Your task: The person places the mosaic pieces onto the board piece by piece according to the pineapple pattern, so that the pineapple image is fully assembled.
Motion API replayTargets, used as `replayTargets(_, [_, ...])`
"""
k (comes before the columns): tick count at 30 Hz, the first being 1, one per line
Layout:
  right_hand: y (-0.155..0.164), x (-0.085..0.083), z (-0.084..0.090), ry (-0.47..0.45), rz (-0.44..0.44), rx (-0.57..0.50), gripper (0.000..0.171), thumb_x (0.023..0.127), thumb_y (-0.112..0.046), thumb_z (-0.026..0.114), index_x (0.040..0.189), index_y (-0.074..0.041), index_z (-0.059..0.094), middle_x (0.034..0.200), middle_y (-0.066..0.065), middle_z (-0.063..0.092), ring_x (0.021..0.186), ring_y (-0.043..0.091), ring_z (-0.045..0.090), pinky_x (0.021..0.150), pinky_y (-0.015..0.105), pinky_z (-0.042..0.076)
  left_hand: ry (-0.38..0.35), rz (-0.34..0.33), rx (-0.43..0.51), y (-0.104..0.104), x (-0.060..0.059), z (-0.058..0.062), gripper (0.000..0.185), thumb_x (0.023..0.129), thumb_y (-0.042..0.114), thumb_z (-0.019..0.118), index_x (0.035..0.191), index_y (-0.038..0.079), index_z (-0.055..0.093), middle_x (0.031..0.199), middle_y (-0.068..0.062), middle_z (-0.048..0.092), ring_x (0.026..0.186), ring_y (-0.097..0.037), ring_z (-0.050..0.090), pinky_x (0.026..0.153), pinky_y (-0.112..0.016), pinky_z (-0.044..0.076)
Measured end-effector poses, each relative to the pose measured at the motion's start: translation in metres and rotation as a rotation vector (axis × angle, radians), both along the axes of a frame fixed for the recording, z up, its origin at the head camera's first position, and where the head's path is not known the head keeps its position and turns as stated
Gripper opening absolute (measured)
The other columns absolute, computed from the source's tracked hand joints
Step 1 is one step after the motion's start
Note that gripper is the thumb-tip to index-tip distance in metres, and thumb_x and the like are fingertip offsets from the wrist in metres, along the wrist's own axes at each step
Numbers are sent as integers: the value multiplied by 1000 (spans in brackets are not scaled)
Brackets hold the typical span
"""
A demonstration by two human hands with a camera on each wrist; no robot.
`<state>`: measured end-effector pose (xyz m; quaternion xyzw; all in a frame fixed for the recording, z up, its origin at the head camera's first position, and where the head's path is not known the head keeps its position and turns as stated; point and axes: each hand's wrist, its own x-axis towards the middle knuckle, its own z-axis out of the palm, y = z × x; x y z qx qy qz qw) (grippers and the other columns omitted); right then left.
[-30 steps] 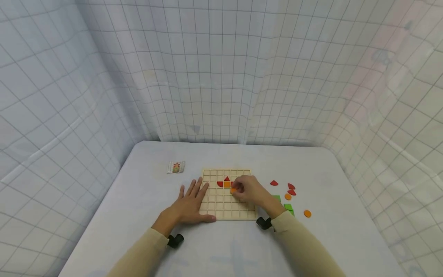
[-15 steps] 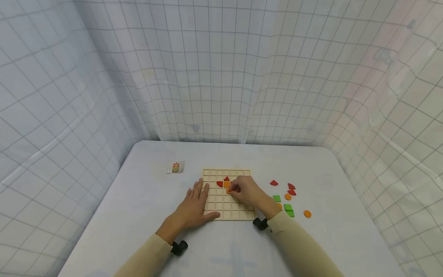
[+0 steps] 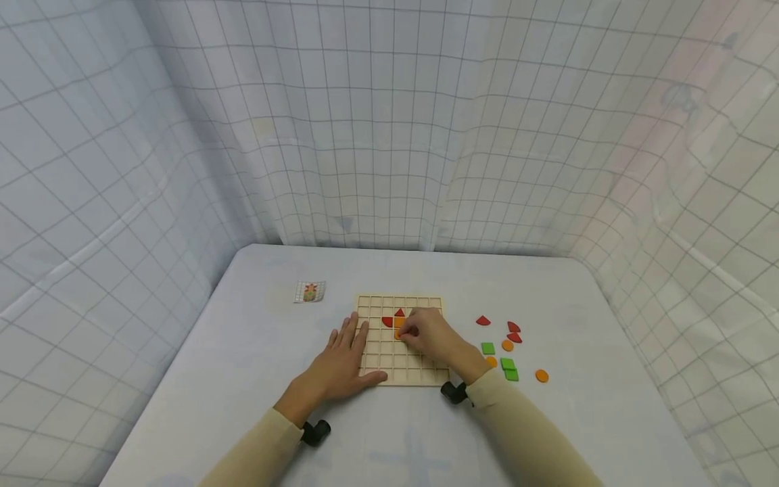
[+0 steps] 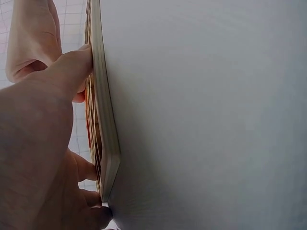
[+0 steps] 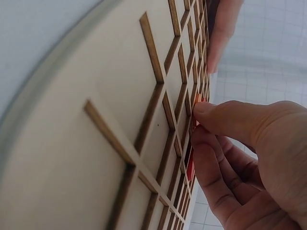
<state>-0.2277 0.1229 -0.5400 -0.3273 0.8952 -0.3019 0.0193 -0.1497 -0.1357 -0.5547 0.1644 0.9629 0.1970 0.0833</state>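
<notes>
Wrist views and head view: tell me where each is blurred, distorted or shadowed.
Head view: even soft light, faint shadows, curtain lines bowed by the wide lens. Left wrist view: the left hand is a close blur, the board edge sharper. Right wrist view: the near board blurs; the right hand pinching an orange piece is clearer.

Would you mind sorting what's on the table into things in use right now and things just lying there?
In use: wooden grid board, orange piece pinched by the right hand, left hand resting on the board.
Lying about: loose red, orange and green pieces, small pattern card.
</notes>
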Motion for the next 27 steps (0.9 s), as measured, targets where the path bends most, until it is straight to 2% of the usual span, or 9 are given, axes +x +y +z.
replayTargets(6, [3,0,0,-2,10,-5,5,104,-6,88,104,-6,92,103,6,83,90,13,74,78,21,61,-14,-23,-9,-2,-2,2,123,103,71,79,184,-3,23,195,-31,8,183,-51,16,146,-69,25])
replayTargets(12, [10,1,2,39,14,8,7,103,-4,86,107,-6,92,103,6,83,88,12,71,78,22,61,-25,-27,-15,-6,-4,2,125,100,71,82,185,0,23,195,-29,8,183,-50,17,146,-67,26])
replayTargets(20, [39,-1,11,40,-82,31,10,105,-6,86,113,-5,90,108,7,81,89,12,69,79,23,60,-41,-19,-17,-8,-2,7,126,97,71,86,184,2,26,195,-28,11,182,-50,22,145,-67,31])
replayTargets(27, [83,-8,12,73,-182,37,14,102,-4,88,115,-3,89,109,11,82,92,19,77,77,28,64,-39,-23,-9,-7,1,8,127,96,69,89,184,1,28,195,-28,13,181,-50,24,144,-67,32])
